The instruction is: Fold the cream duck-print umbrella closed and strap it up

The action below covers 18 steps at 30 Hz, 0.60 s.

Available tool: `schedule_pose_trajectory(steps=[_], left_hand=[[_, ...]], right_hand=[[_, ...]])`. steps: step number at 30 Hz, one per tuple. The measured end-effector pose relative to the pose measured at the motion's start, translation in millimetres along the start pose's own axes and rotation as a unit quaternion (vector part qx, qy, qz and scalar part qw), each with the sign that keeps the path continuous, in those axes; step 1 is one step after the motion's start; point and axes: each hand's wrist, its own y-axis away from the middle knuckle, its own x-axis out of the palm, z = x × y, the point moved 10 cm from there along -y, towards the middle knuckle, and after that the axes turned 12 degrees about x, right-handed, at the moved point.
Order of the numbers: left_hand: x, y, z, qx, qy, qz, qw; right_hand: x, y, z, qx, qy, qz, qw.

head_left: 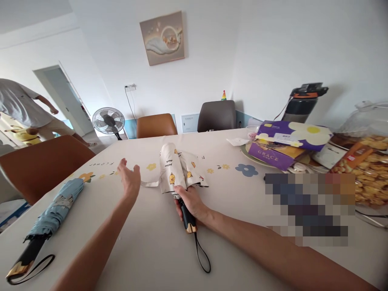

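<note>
White walls close off the room behind a pale table (157, 242) printed with small flowers, with brown chairs drawn up along its far and left edges. Near the middle of the table lies a folded cream fabric umbrella with yellow duck prints (176, 167), canopy loosely gathered, its black handle with a gold end cap pointing toward the near edge and a black wrist loop trailing behind. The right hand (189, 202) has its fingers closed around that handle. The left hand (130, 180) hovers just beside the canopy, palm up, fingers spread and holding nothing. By the table's left edge rests a folded light-blue umbrella with a black handle (51, 216). Snack boxes, among them a purple cardboard box (273, 153), crowd the right edge. A person in a grey shirt (21, 105) stands beyond the left corner.
</note>
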Motion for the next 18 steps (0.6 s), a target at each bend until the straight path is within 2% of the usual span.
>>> schedule_pose_trajectory(steps=[2, 6, 8, 11, 15, 18], left_hand=[[22.1, 12.1, -17.9, 0.024, 0.031, 0.049, 0.998], [75.9, 49.4, -8.1, -0.113, 0.087, 0.189, 0.972], [92.2, 63.9, -1.0, -0.166, 0.103, 0.221, 0.955], [99.7, 71.4, 5.0, -0.205, 0.129, 0.198, 0.950], [92.7, 65.3, 3.9, -0.169, 0.099, 0.136, 0.971], [95.5, 66.2, 6.1, -0.141, 0.057, 0.142, 0.978]], right_hand=[[-0.1, 1.1, 0.4, -0.002, 0.006, -0.005, 1.000], [-0.9, 3.6, 2.2, -0.005, 0.014, -0.022, 1.000], [-1.1, 3.7, 3.4, -0.010, 0.017, -0.029, 0.999], [-2.4, 2.4, 2.5, -0.005, 0.011, -0.036, 0.999], [-3.0, 2.8, 2.6, -0.004, -0.012, -0.035, 0.999], [-1.4, 5.1, 3.5, -0.002, -0.011, -0.026, 1.000]])
